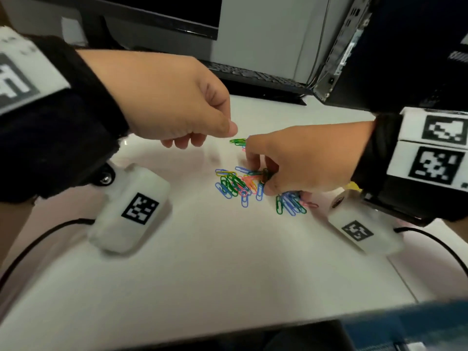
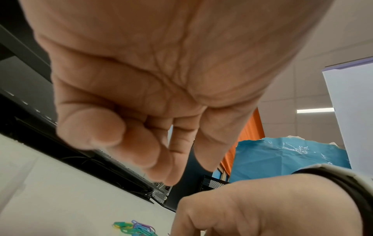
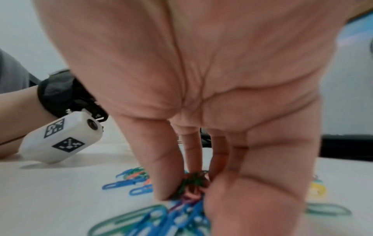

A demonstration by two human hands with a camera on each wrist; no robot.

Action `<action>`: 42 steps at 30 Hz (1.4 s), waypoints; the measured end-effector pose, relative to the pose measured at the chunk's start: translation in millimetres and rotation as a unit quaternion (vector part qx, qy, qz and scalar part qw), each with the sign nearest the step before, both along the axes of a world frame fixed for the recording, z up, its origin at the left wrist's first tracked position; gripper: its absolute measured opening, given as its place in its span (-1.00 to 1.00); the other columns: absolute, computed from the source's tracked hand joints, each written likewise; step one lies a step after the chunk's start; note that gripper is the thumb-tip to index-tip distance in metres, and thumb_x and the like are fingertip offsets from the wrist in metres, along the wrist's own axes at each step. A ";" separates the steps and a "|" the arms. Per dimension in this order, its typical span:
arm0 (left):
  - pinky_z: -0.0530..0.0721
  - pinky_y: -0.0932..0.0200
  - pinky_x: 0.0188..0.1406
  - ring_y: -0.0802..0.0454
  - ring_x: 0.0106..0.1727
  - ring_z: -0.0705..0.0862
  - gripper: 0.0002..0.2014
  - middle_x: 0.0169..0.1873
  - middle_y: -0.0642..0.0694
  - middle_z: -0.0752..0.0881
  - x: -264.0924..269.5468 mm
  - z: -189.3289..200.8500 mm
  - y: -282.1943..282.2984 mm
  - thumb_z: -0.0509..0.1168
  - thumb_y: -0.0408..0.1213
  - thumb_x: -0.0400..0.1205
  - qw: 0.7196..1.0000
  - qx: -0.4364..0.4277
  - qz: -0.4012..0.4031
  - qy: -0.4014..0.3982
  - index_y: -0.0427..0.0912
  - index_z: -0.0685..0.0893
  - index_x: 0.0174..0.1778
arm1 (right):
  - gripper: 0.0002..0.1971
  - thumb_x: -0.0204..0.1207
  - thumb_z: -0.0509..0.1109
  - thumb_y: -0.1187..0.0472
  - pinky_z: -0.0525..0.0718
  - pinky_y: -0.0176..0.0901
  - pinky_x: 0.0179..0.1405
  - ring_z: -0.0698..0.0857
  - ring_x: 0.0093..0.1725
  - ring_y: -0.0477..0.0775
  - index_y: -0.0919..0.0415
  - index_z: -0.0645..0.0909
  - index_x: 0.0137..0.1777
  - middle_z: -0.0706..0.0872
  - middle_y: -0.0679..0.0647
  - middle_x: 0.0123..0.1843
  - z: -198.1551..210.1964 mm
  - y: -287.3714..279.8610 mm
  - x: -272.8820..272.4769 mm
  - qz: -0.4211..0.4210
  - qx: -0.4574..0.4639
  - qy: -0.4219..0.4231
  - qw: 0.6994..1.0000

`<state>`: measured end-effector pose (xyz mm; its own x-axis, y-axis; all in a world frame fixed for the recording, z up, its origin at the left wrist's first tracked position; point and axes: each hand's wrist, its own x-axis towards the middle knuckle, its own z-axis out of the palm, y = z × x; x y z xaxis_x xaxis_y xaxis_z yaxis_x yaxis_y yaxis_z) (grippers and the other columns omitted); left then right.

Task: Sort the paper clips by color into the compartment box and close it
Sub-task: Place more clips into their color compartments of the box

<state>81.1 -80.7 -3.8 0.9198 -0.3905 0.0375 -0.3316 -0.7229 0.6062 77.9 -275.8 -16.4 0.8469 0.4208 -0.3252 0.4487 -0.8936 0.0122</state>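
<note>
Loose paper clips in blue, green, pink and yellow lie in a main pile on the white table, and a second clump lies under my right palm. A few green clips lie apart, further back. My right hand reaches down into the pile and pinches a small bunch of green clips between thumb and fingers. My left hand hovers above the table left of the separate green clips, fingers loosely curled, nothing in it. No compartment box shows in any view.
A monitor base and keyboard run along the table's back edge, with a computer case at the back right. Yellow clips lie to the right of my right hand. Cables trail from both wrist cameras across the table.
</note>
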 end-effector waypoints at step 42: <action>0.78 -0.05 -0.34 -0.18 -0.41 0.77 -0.90 -0.53 -0.15 0.75 6.3 18.1 -72.3 0.42 -0.45 0.54 0.989 -0.143 -0.020 0.001 -0.32 0.61 -0.23 | -0.84 0.51 0.40 0.52 0.69 -0.23 -0.54 0.62 -0.50 -0.01 0.28 0.52 -0.10 0.61 0.15 -0.40 44.8 -50.6 8.9 -0.137 0.476 0.217 0.841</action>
<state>87.4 -153.1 14.3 0.9038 -0.4006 0.1506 -0.3557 -0.5073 0.7849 86.8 -326.4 28.4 0.8432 0.4731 -0.2553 0.0011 -0.4764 -0.8792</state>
